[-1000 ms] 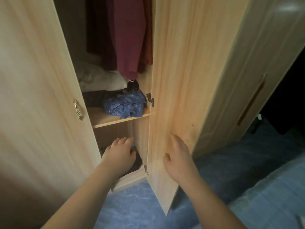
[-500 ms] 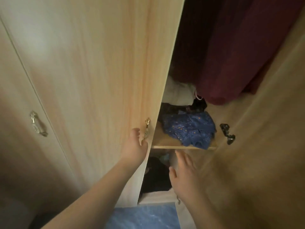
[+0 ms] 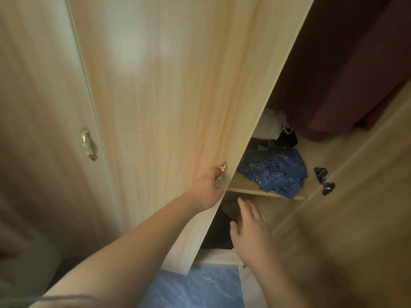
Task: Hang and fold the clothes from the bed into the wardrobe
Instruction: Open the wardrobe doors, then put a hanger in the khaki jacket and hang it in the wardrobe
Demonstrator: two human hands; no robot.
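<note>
Left hand (image 3: 208,190) grips the gold handle (image 3: 220,175) mid-frame, surely the hold for this stiff door (image 3: 166,96); right hand (image 3: 251,230) spread, empty.

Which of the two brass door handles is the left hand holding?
The handle on the open door's edge, beside the blue garment; the left hand grips it. The other handle, farther left, is untouched.

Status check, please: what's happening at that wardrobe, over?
Left hand grips brass door handle. Right hand open, empty, below the shelf. Blue patterned garment lies on it. Door partly screens the shelf.
</note>
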